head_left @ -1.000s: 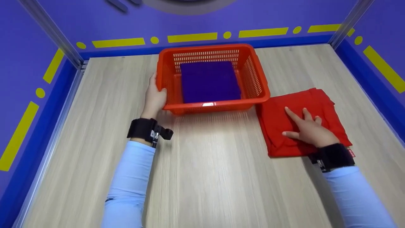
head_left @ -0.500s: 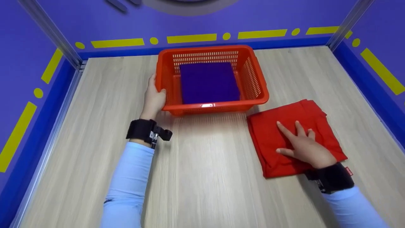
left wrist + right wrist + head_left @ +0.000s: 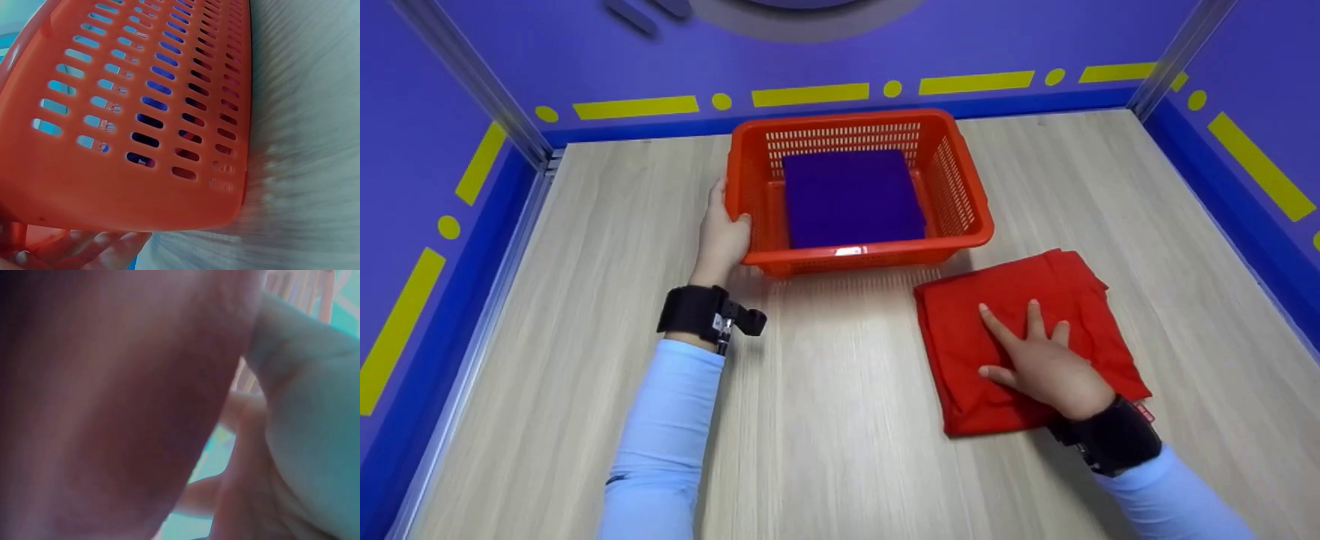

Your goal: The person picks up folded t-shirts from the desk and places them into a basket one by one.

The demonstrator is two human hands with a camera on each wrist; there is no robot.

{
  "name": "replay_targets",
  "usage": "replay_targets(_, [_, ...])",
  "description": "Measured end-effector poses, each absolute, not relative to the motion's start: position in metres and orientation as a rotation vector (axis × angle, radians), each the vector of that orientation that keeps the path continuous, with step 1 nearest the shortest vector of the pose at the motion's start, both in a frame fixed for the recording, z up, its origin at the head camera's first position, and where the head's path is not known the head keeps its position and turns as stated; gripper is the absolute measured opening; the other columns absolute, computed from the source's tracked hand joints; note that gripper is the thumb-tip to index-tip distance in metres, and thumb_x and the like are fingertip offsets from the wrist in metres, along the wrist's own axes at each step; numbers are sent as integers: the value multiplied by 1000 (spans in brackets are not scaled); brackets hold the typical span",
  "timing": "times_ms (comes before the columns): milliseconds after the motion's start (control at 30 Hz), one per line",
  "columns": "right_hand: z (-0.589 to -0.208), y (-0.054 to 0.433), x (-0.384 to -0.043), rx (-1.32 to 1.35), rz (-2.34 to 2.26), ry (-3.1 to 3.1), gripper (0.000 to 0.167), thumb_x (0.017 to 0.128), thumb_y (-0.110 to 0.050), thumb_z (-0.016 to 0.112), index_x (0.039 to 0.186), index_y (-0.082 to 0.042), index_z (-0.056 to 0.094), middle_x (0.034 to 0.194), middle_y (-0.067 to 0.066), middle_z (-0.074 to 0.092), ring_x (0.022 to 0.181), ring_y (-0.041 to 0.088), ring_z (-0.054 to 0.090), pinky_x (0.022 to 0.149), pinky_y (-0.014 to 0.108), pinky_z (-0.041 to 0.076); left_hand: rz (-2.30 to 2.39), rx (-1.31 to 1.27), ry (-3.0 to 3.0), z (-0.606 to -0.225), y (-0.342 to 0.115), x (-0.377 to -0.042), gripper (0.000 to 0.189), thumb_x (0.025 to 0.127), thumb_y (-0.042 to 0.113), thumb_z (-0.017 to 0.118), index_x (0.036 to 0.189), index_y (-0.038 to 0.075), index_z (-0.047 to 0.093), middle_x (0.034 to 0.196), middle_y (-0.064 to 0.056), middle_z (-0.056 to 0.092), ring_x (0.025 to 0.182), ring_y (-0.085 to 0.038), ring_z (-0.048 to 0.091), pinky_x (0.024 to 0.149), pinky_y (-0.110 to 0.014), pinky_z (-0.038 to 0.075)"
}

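In the head view my left hand [image 3: 723, 240] grips the left end of an orange-red plastic basket [image 3: 976, 184], thumb over the rim and fingers along the outside. A folded dark purple cloth [image 3: 851, 199] lies flat inside the basket. My right hand [image 3: 1050, 375] rests with spread fingers on a folded red cloth [image 3: 960, 322] on the table, to the right and in front of the basket. The left wrist view shows the slotted basket wall [image 3: 112, 185] with fingertips [image 3: 121, 247] below it. Blurred red cloth [image 3: 124, 405] covers much of the right wrist view, beside my palm.
Pale wood-grain table [image 3: 840, 420] lies beneath everything. Behind the basket stands a purple-blue wall [image 3: 825, 64] with yellow dashes, and similar panels rise at left and right. A small red tag [image 3: 1144, 412] shows beside my right wrist strap.
My right hand and the red cloth beneath it have slid toward me and to the left, away from the basket's edge. The left hand and basket stay in place.
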State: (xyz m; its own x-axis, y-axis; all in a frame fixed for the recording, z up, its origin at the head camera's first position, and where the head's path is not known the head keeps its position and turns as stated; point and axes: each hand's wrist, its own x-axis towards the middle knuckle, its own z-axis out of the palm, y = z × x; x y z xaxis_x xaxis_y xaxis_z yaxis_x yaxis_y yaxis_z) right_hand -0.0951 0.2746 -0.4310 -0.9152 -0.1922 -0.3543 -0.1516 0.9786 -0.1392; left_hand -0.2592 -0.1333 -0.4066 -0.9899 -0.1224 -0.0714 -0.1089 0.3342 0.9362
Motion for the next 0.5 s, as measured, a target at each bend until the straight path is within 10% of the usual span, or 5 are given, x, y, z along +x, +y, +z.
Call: replay_targets(500, [-430, 217, -93, -235, 52, 2747, 90, 94, -56, 63, 163, -18, 21, 152, 46, 23, 117, 69, 44, 66, 68, 54, -1776, 255, -2596, -405, -134, -259, 71, 103, -1, 43, 164, 16, 12, 162, -11, 32, 140, -27, 42, 115, -40, 36])
